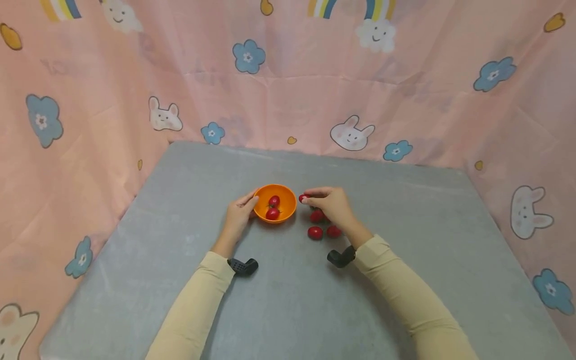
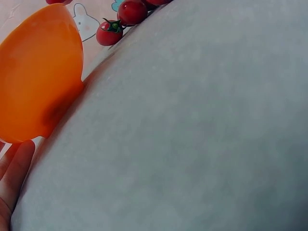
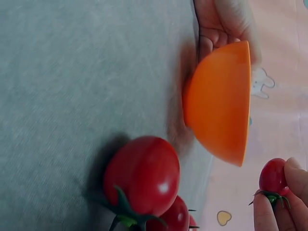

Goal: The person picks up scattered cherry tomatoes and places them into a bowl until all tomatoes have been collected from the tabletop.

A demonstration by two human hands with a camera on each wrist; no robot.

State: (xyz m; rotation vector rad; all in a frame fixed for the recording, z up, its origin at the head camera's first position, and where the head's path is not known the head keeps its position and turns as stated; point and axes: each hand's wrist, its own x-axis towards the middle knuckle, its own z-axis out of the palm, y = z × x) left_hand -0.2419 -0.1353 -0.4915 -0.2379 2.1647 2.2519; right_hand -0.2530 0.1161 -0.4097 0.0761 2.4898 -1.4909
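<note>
My left hand (image 1: 236, 215) grips the orange bowl (image 1: 288, 206) at its left side, thumb over the rim and fingers beneath. Two red cherry tomatoes (image 1: 272, 214) with green stems lie inside the bowl. Just right of the rim, my right hand (image 1: 335, 204) pinches another cherry tomato (image 3: 273, 175) between thumb and fingers, its green stem hanging down in the right wrist view. Below that hand, several loose cherry tomatoes (image 1: 315, 233) sit on the table, partly covered by the hand. In the left wrist view, fingertips (image 2: 21, 159) touch the bowl's underside (image 2: 38, 77).
The grey table (image 1: 279, 300) reaches back to a pink printed curtain (image 1: 279, 100) that hangs behind it and along both sides. A black wrist camera (image 1: 243, 267) is on the left wrist, another black camera (image 1: 340, 257) on the right.
</note>
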